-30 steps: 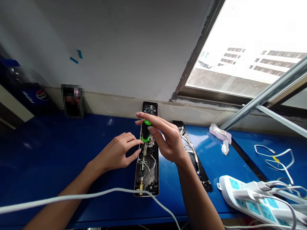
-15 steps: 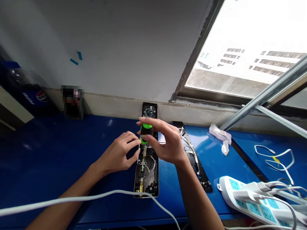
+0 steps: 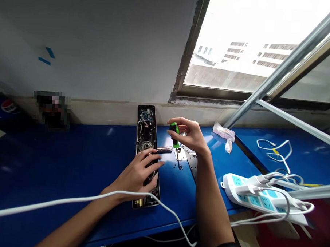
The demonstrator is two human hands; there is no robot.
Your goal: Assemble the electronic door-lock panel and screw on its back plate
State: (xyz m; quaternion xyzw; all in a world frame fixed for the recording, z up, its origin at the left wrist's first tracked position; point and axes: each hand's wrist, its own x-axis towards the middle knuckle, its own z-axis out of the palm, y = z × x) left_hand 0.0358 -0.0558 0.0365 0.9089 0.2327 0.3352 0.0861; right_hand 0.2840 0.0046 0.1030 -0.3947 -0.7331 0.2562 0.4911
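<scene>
My right hand grips a green and black screwdriver, its shaft pointing down at a small cluster of dark screws on the blue table. My left hand lies with its fingers spread over the lower half of a long black device housing. Circuit boards and white wires show inside the open housing, and a brass-coloured part sits at its near end. Between housing and screwdriver lies a flat, shiny item. A metal plate is partly hidden behind my right hand.
A white power strip with plugs stands at the right. Behind it are a coiled white cable and a plastic packet. Another white cable crosses the foreground. A Pepsi bottle is at far left, near the wall.
My right hand has moved right with the screwdriver, off the housing to the screws. My left hand has shifted from the housing's left edge onto it. The camera view has turned right.
</scene>
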